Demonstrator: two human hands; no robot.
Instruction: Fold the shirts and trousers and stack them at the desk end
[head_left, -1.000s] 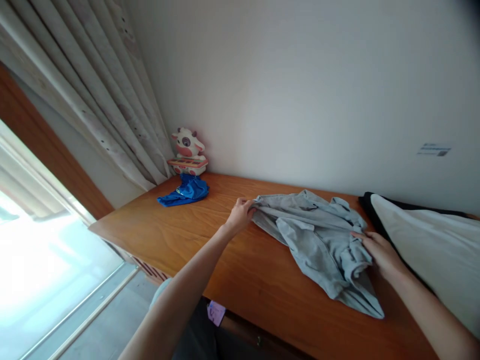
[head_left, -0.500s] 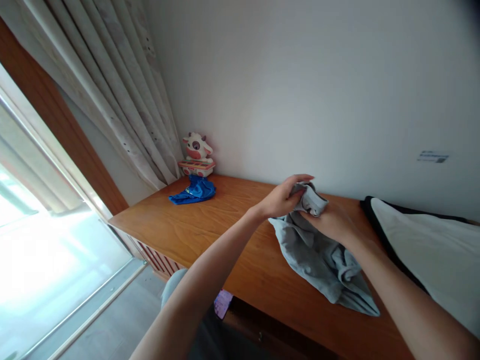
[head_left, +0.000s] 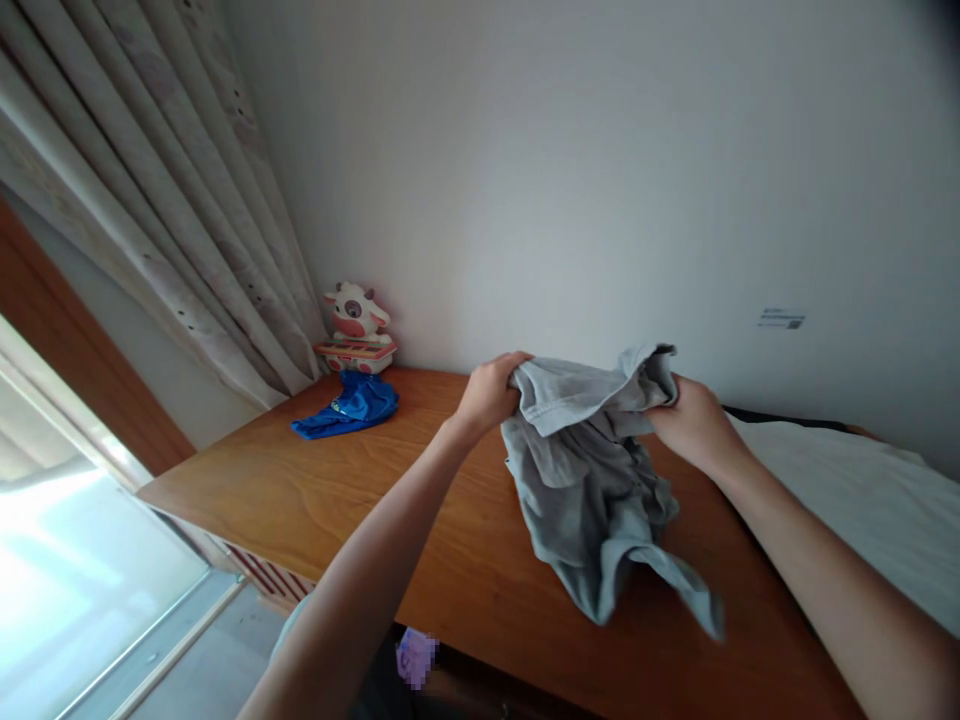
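A crumpled grey garment [head_left: 592, 480] hangs between my two hands over the wooden tabletop. My left hand [head_left: 491, 392] is closed on the left end of its upper, band-like edge. At the right end of that edge, my right hand [head_left: 694, 420] grips the cloth beside a folded-over opening. The upper edge is stretched across, while the lower part droops in loose folds and a narrow end swings out to the lower right, a little blurred. Whether the garment is a top or trousers I cannot tell. Some fingers of both hands are hidden by cloth.
On the wooden tabletop [head_left: 360, 490], a blue cloth item [head_left: 352, 403] lies at the far left before a cow-shaped toy keyboard [head_left: 356, 330]. White fabric with a black edge [head_left: 847, 480] lies at right. A curtain [head_left: 150, 200] hangs left; the wall [head_left: 525, 180] stands behind.
My hands have moved apart, spreading the garment's bunched upper edge between them. The cloth has been lifted and now hangs down. The view has shifted somewhat to the right.
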